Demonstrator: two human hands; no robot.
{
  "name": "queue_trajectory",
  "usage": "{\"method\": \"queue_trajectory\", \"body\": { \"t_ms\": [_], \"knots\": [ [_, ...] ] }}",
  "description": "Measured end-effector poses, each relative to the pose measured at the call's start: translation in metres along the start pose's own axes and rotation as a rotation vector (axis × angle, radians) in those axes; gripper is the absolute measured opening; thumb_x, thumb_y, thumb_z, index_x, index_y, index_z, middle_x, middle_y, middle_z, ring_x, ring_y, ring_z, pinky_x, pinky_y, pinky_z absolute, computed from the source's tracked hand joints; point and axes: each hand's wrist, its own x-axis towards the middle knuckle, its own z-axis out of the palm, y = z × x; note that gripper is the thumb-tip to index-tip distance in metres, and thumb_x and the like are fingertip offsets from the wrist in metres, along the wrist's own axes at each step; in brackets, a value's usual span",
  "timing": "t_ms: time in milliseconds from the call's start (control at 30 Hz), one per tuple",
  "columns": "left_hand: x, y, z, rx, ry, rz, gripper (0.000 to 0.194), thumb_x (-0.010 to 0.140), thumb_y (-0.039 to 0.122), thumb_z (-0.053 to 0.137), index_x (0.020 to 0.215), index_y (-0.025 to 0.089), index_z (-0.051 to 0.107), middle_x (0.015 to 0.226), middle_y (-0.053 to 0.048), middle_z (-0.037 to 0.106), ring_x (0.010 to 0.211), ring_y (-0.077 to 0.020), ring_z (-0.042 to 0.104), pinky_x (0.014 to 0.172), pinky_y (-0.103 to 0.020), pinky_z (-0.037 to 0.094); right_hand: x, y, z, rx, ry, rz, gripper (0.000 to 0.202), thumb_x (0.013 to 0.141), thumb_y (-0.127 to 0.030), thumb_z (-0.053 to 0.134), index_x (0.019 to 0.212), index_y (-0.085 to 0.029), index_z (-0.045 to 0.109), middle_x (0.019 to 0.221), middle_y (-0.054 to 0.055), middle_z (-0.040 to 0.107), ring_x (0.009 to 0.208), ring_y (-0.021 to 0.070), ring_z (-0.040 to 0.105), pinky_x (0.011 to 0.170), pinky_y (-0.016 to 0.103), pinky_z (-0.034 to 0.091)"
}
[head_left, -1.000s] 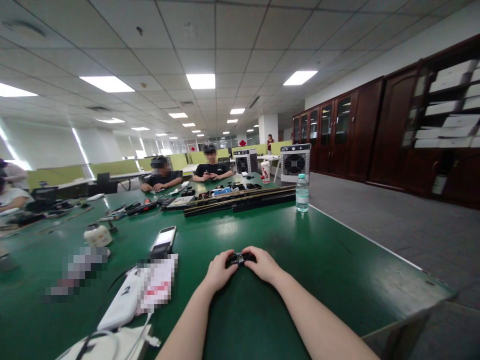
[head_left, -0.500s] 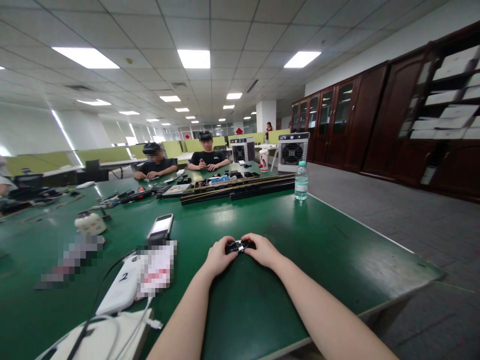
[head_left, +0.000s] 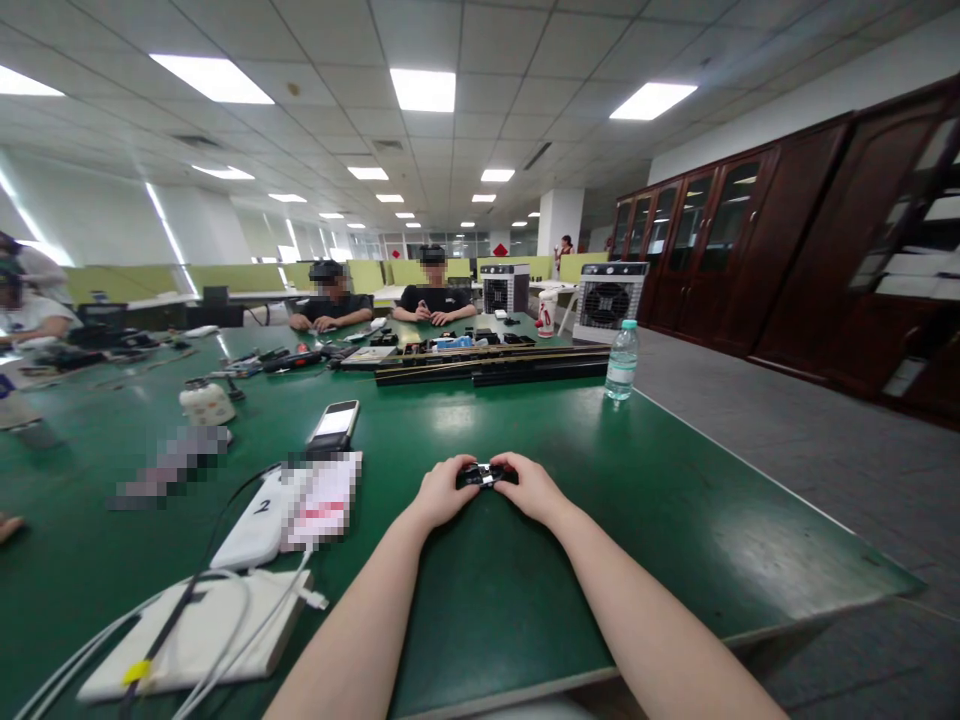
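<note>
Between my two hands is a small black object with white or silvery parts, too small to name. My left hand grips its left end, thumb in front and fingers behind. On the opposite end, my right hand pinches it in the same way. Both hands rest at or just above the green tabletop. The fingers cover the object's two ends; only its middle shows.
Left of my arms lie a phone, a white power bank marked 2, a pinkish paper and a cream box with cables. A water bottle stands by long black rails. Two people sit across the table.
The camera view has turned left and tipped slightly, so the scene sits further right. My hands keep their grip on the small black object, with little visible movement.
</note>
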Motion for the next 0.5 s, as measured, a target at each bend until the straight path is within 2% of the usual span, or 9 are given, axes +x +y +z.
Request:
{"method": "queue_trajectory", "body": {
  "t_ms": [167,367,500],
  "knots": [
    [0.0027,-0.0036,0.0028,-0.008,-0.005,0.018,0.042,0.077,0.025,0.063,0.119,0.023,0.058,0.114,-0.004,0.067,0.108,-0.0236,0.060,0.094,-0.034,0.046,-0.0002,0.0024,0.0007,-0.049,-0.010,-0.035,0.033,0.069,-0.015,0.068,0.101,-0.021,0.066,0.104,0.006,0.068,0.099,0.0216,0.062,0.092,0.037,0.046],
    [0.0041,-0.0048,0.0039,-0.011,-0.023,0.001,0.045,0.079,0.025,0.061,0.124,0.025,0.056,0.123,-0.005,0.064,0.114,-0.0240,0.057,0.099,-0.034,0.042,-0.0001,0.0029,0.0040,-0.114,0.002,-0.076,0.032,0.070,-0.021,0.070,0.102,-0.024,0.067,0.107,0.005,0.067,0.102,0.0225,0.060,0.094,0.039,0.044],
    [0.0036,-0.0048,0.0043,-0.055,0.002,-0.025,0.055,0.079,0.024,0.061,0.133,0.023,0.048,0.124,-0.006,0.063,0.117,-0.0245,0.056,0.100,-0.036,0.042,-0.0004,0.0017,0.0049,-0.138,0.001,-0.063,0.025,0.073,-0.021,0.067,0.098,-0.025,0.069,0.107,0.004,0.067,0.102,0.0221,0.059,0.094,0.039,0.044]
  ]
}}
